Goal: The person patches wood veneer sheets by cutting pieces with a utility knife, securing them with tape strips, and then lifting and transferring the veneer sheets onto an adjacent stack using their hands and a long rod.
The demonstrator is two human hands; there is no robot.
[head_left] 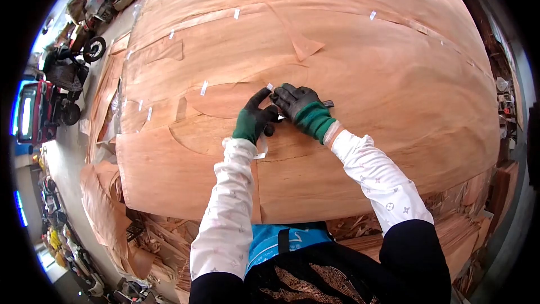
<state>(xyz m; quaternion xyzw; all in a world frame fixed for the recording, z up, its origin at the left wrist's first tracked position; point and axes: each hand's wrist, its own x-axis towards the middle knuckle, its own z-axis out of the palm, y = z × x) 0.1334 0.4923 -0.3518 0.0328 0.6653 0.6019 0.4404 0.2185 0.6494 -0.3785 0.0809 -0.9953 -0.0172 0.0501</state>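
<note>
A large stack of thin reddish-brown wood veneer (382, 95) lies before me. My left hand (257, 117), in a green and black glove, is curled, its index finger reaching a small white tape piece (270, 86). A loop of white tape (262, 148) shows below that hand, and its fingers seem closed on the tape. Close by on the right, my right hand (304, 108), gloved alike, has its fingers together and bent down by the tape piece. A dark object (328, 103) sticks out beside it; its kind is hidden.
White tape pieces (204, 88) dot the veneer along its seams. A loose pointed veneer scrap (308, 48) lies beyond my hands. Torn veneer (104, 191) hangs at the left corner, with scraps below the near edge. Motorbikes and a red vehicle (29, 112) stand at left.
</note>
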